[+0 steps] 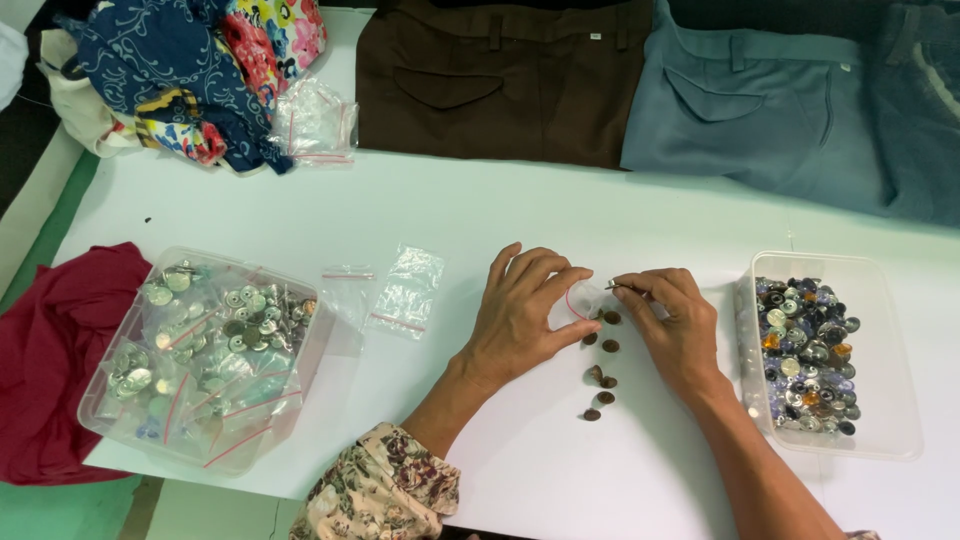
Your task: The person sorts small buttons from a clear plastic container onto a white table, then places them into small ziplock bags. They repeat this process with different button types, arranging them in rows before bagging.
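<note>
My left hand (520, 315) holds a small clear zip bag (583, 300) with a red seal line between thumb and fingers, at the middle of the white table (560, 200). My right hand (672, 318) pinches a small metal button piece (612, 285) at the bag's mouth. Several small brown buttons (603, 372) lie loose on the table between and below the two hands.
A clear tub of bagged silver buttons (200, 350) stands at the left, a clear tub of mixed loose buttons (810, 350) at the right. Empty zip bags (405, 290) lie left of my hands. Brown trousers (500, 80), blue trousers (760, 100), patterned fabrics (190, 70) and red cloth (50, 360) border the table.
</note>
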